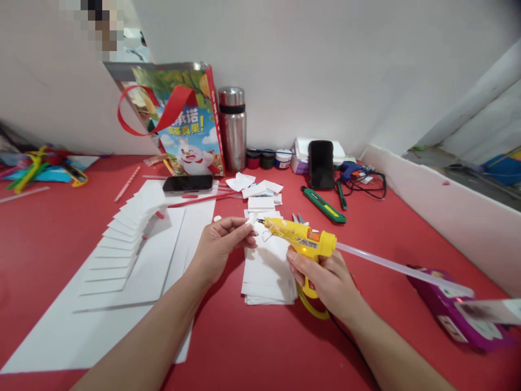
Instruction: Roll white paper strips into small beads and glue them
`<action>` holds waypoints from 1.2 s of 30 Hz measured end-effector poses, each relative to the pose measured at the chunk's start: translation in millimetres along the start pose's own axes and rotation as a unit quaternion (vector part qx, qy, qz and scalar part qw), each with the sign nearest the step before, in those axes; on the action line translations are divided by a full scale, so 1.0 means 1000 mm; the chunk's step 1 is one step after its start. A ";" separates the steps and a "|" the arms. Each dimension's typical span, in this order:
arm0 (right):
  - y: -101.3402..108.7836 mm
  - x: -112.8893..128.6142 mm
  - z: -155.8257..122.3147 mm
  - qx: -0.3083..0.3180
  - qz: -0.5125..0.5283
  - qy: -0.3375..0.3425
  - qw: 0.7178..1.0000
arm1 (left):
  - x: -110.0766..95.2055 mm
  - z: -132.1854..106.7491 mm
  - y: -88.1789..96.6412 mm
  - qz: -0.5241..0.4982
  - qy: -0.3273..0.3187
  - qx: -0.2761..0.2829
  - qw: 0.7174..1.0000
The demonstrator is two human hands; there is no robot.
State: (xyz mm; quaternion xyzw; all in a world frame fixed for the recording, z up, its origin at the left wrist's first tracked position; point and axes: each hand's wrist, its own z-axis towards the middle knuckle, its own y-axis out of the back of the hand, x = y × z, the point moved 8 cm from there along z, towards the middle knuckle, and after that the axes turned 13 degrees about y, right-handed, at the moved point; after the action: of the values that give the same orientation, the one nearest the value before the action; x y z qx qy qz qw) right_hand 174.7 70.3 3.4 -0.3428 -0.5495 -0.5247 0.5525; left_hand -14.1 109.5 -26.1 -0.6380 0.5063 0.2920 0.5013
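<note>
My right hand [319, 271] is wrapped round the handle of a yellow hot glue gun [295, 233], and a long clear glue stick [391, 263] juts from its back. A small orange light glows on its body. Between the thumb and fingers of my left hand [226, 241] is a small white piece [251, 221], with the gun's nozzle right at it. Whether the tip touches it I cannot tell. Below both hands lies a stack of white strips [268, 271]. To the left, fanned white steps [122, 244] curve on a white board [52, 336].
Behind stand a printed bag [191, 136], a steel flask [235, 130], paint jars [267, 158] and a phone [321, 165] propped upright. A green cutter [323, 205] and scissors [299, 218] lie near the gun. A purple device [451, 315] sits right; a power cord [345, 331] runs below my right hand.
</note>
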 end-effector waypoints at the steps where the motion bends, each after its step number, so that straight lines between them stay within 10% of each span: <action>1: -0.001 -0.002 -0.001 0.004 -0.001 -0.008 1.000 | 0.000 0.000 0.000 0.000 0.001 0.001 1.000; 36: 0.035 0.001 0.008 -0.109 -0.025 0.013 0.994 | 0.001 0.000 -0.005 -0.044 0.029 0.040 0.998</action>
State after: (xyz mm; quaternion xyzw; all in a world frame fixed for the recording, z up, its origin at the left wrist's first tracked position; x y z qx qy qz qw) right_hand 205.9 85.1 12.8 -0.3802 -0.4907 -0.5992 0.5056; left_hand -9.4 108.6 -25.3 -0.6471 0.5034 0.2309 0.5239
